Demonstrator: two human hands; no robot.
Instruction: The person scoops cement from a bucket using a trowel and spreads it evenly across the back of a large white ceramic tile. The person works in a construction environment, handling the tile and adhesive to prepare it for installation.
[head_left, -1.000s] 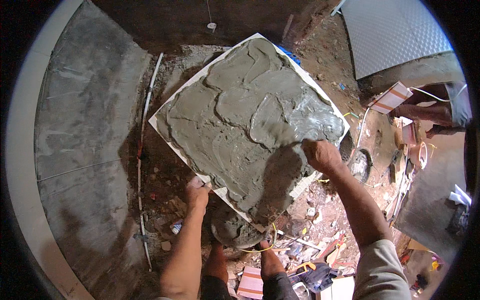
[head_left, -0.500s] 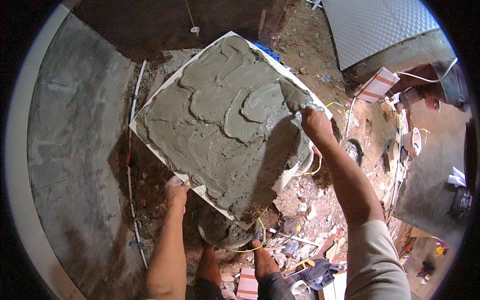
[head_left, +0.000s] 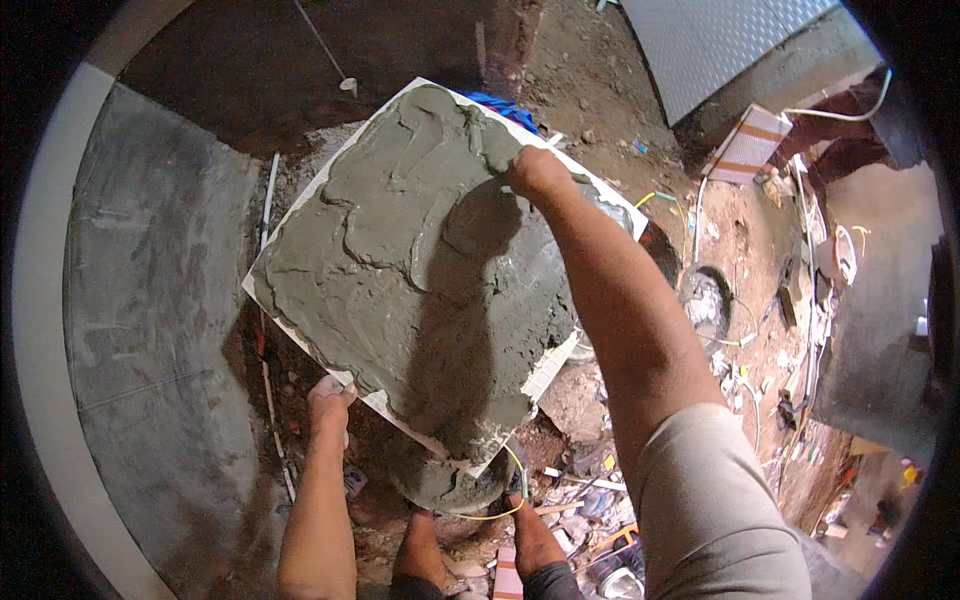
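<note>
A large square white tile (head_left: 552, 372) is tilted cornerwise in front of me. A thick, wavy layer of wet grey mortar (head_left: 385, 225) covers most of its face, leaving pale strips along the edges. My left hand (head_left: 328, 397) grips the tile's lower left edge, thumb on the rim. My right hand (head_left: 540, 173) is closed near the upper right edge, holding a mortar-smeared trowel (head_left: 497, 150) against the layer; the handle is hidden in my fist. Below the tile's near corner, a round bucket (head_left: 450, 488) partly shows in front of my feet.
A grey wall (head_left: 160, 300) rises on the left, with a white pipe (head_left: 268, 200) along its foot. Rubble covers the ground at right, around another bucket (head_left: 706, 300). A striped tile (head_left: 748, 145) leans near a person's dark clothing (head_left: 865, 150). A textured metal sheet (head_left: 715, 45) lies far right.
My right hand and the trowel have swept left and away from me, along the tile's upper right edge. My left hand keeps its grip; the view has shifted slightly.
</note>
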